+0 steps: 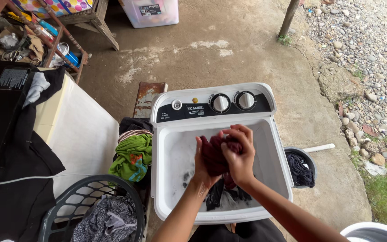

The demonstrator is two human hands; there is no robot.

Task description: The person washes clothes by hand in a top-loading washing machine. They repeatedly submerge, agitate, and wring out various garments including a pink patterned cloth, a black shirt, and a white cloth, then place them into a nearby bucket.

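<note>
Both of my hands are over the open tub of a white top-loading washing machine [166,179] with two dials on its dark panel. My left hand [201,168] and my right hand [239,154] squeeze a wet dark maroon garment [214,154] between them, held above the water. Under the hands, more dark and grey clothes [224,197] lie in soapy water at the tub's near side.
A dark grey laundry basket [81,188] holding patterned cloth stands at the lower left. A green garment [133,154] tops a pile beside the machine. A dark bucket with black cloth [299,168] sits on the right. A cream table stands left; gravel lies far right.
</note>
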